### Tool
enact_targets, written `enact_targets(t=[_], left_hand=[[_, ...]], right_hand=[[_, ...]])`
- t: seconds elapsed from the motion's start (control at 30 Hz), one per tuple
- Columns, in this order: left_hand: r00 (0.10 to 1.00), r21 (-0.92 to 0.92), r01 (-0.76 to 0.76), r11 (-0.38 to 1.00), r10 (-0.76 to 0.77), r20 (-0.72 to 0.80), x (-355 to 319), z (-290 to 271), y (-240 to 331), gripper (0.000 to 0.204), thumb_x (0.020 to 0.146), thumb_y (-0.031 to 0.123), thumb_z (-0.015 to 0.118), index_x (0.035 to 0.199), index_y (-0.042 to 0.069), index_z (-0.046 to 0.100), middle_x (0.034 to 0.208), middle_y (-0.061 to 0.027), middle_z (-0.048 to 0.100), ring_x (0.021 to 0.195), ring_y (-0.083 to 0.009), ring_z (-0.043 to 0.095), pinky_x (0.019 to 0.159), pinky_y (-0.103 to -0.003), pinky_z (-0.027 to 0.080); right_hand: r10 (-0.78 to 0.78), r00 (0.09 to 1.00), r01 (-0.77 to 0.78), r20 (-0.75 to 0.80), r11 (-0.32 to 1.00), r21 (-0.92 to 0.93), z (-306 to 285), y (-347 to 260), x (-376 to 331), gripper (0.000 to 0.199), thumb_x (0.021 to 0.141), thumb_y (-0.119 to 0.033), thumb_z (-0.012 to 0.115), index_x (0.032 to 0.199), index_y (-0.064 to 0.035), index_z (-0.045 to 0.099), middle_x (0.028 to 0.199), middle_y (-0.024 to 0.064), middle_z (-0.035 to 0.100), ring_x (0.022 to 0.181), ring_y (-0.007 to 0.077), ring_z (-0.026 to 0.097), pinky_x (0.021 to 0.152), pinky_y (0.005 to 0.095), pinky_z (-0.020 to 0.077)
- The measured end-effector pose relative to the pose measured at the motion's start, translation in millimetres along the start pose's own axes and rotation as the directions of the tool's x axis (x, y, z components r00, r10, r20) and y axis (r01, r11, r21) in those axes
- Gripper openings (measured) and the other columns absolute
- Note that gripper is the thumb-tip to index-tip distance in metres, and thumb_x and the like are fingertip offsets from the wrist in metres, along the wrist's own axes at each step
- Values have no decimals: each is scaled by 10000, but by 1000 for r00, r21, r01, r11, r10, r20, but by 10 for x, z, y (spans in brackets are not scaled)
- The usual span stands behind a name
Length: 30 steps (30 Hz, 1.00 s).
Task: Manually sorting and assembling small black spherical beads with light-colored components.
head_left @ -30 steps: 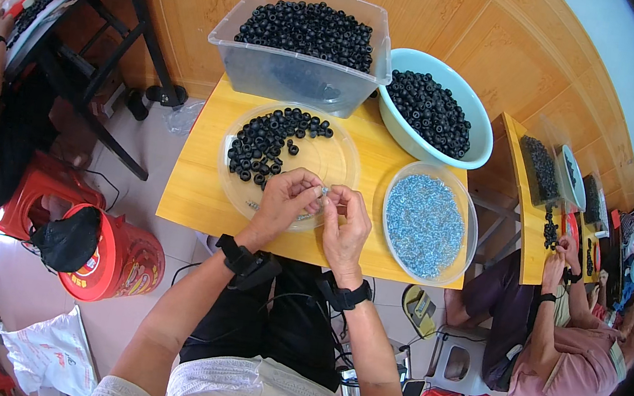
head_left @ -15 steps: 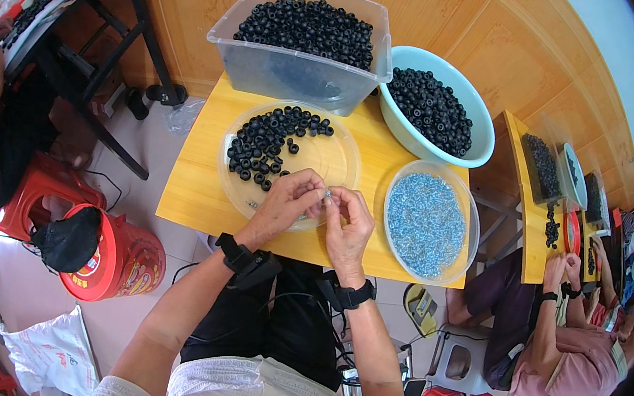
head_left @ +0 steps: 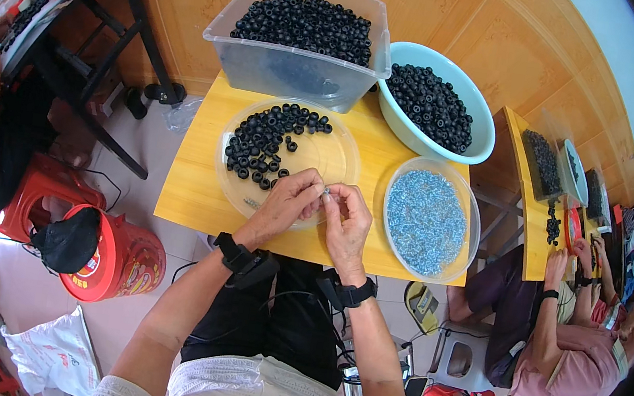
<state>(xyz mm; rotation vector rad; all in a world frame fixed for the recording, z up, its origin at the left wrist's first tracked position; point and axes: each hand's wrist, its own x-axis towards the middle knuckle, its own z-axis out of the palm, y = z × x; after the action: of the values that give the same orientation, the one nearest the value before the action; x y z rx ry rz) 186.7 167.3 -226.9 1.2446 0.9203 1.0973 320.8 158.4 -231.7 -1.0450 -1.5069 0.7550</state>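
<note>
Above the near part of a round clear tray, my left hand and my right hand meet fingertip to fingertip. Both are closed in a pinch round a tiny bluish piece, mostly covered by the fingers. Small black wheel-like rings with centre holes lie scattered in the far left half of the tray. Beside my left hand, a few tiny silvery pieces rest near the tray's rim. To the right, a clear round dish holds many small light-blue pieces.
A clear plastic bin and a pale blue basin, both full of black rings, stand at the back of the yellow table. A red bucket sits on the floor at left. People work at both sides.
My hands stay pinched together over the tray, with only a slight shift of the fingers. The whole view has moved a little. At the right, a co-worker's hands have shifted slightly.
</note>
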Motion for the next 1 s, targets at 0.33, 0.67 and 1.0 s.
enact_targets(t=[0.33,0.67,1.0], left_hand=[[1000,67,-11,998,11,-3,11,-9,-28,267,914,223,433,737,31,489,599,1,482,528,-62,451,491,-203,383],[1000,-21,8,1000,-8,8,19,-46,-52,315,924,236,415,699,29,487,580,6,471,516,-51,439,475,-197,362],[999,-13,35,999,-36,-41,12,-37,-56,334,931,274,417,736,17,506,585,-1,481,495,-56,431,456,-202,358]], right_hand=[[-85,996,85,-1,994,-71,7,-27,-2,142,778,48,582,915,16,559,772,104,546,677,183,585,611,260,468],[-85,996,88,36,992,-85,14,-70,-4,158,763,42,599,911,11,556,744,106,532,652,192,576,594,267,463],[-219,976,218,21,951,-218,50,-18,-13,149,779,38,572,923,22,540,769,139,524,677,264,565,602,313,456]])
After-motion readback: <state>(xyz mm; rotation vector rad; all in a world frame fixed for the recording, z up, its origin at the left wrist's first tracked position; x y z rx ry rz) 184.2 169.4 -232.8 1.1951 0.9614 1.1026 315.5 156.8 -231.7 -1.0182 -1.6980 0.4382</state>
